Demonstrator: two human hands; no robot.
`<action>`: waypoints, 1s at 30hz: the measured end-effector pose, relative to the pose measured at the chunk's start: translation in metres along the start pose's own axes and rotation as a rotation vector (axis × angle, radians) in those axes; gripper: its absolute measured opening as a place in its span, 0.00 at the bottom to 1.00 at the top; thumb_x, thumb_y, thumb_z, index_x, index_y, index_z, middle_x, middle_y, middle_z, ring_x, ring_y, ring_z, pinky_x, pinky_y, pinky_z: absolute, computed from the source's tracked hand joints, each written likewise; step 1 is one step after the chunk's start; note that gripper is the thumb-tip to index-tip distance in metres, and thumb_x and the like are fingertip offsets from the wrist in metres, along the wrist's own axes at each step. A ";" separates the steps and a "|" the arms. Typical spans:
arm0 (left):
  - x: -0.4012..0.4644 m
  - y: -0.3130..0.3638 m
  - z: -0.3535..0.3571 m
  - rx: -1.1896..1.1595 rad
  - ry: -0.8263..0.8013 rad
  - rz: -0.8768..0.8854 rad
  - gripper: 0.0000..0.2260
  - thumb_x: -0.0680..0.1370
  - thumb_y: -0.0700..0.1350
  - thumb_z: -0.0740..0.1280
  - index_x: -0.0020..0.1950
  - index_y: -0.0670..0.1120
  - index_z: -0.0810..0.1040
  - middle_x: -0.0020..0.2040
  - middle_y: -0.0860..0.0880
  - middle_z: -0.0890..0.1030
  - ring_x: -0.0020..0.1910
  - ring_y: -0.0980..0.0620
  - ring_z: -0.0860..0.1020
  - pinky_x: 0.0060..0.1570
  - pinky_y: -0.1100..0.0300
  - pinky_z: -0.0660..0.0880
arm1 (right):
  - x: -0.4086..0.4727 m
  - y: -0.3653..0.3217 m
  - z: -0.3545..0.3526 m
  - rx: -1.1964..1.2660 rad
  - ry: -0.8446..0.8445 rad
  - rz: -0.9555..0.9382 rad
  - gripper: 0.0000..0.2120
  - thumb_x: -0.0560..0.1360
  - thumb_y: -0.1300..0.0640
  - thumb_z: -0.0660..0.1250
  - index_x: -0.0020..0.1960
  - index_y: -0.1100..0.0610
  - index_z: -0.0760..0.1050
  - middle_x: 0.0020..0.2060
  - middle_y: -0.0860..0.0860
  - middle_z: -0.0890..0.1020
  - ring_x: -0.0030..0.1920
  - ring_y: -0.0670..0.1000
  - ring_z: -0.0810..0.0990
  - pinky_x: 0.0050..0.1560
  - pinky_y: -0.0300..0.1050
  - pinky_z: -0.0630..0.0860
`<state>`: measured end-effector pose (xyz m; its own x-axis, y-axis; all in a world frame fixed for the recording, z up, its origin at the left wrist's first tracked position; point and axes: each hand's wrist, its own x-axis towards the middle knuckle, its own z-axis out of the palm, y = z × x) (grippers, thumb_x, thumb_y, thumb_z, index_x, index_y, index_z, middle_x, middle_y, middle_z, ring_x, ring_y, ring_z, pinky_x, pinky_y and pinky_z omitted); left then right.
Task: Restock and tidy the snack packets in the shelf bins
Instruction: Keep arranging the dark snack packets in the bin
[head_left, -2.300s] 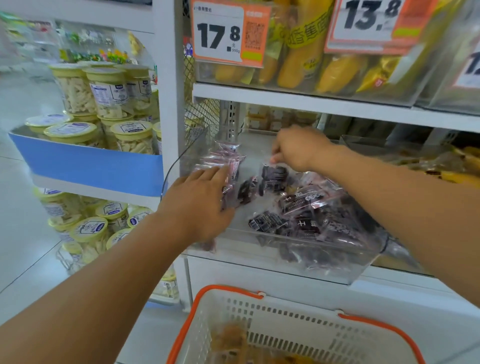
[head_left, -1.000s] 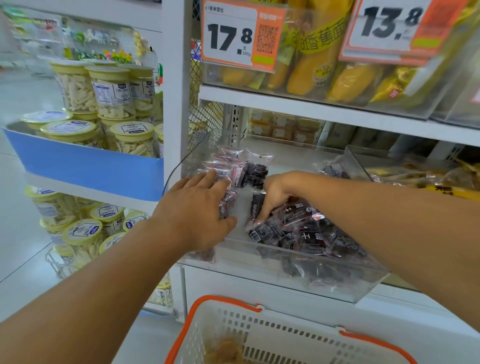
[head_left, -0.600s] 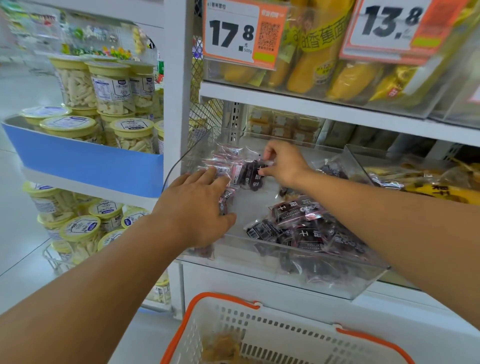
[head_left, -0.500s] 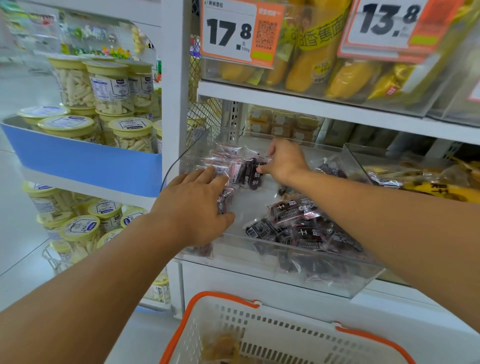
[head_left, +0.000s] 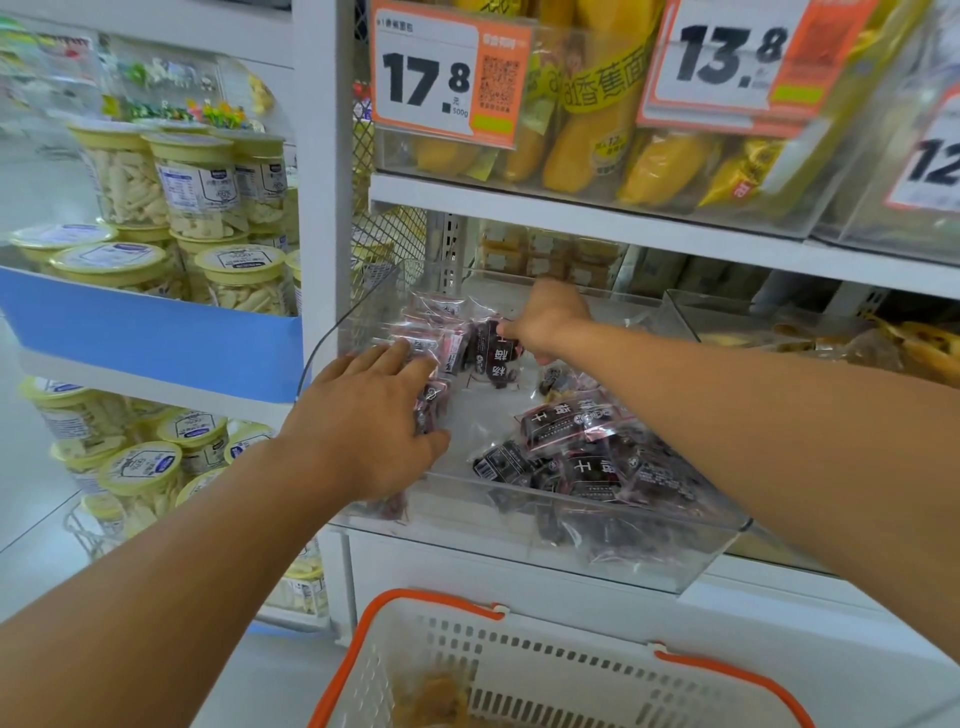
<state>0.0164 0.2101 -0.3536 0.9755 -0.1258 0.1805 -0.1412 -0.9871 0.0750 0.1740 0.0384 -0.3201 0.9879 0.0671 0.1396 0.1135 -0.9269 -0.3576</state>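
price tag (head_left: 451, 73) "17.8", another (head_left: 727, 57) "13.8"

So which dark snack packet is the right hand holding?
The dark packet at the bin's back left, pinched by the right hand. The loose packets lie untouched nearer the front.

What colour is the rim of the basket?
Orange rim, white basket; seen in the head view.

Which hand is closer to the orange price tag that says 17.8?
The right hand. It reaches deep into the clear bin, pinching a dark packet almost under the 17.8 tag. The left hand lies lower and farther left, fingers on the packet row.
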 end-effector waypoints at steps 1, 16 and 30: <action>-0.001 0.000 0.000 -0.004 0.006 0.004 0.35 0.79 0.65 0.56 0.81 0.53 0.48 0.82 0.49 0.48 0.80 0.50 0.47 0.77 0.52 0.47 | -0.002 0.003 -0.005 -0.005 -0.004 0.004 0.19 0.75 0.45 0.73 0.38 0.58 0.73 0.34 0.52 0.79 0.36 0.50 0.81 0.40 0.45 0.81; 0.002 0.019 0.002 -0.059 0.139 0.181 0.27 0.78 0.61 0.61 0.74 0.51 0.65 0.75 0.50 0.65 0.75 0.48 0.61 0.74 0.51 0.56 | -0.004 0.036 0.001 -0.577 -0.401 -0.462 0.10 0.73 0.62 0.72 0.35 0.52 0.78 0.39 0.46 0.82 0.40 0.49 0.83 0.44 0.45 0.81; 0.011 0.029 -0.009 -0.926 0.354 -0.089 0.39 0.71 0.53 0.77 0.76 0.54 0.60 0.58 0.56 0.78 0.52 0.57 0.78 0.52 0.58 0.76 | -0.057 0.022 -0.066 0.250 -0.038 -0.617 0.06 0.79 0.62 0.69 0.43 0.63 0.80 0.32 0.50 0.80 0.27 0.42 0.76 0.32 0.39 0.76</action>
<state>0.0216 0.1809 -0.3402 0.9037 0.1307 0.4077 -0.2927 -0.5063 0.8111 0.1136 -0.0099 -0.2748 0.7362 0.5751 0.3567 0.6761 -0.6011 -0.4262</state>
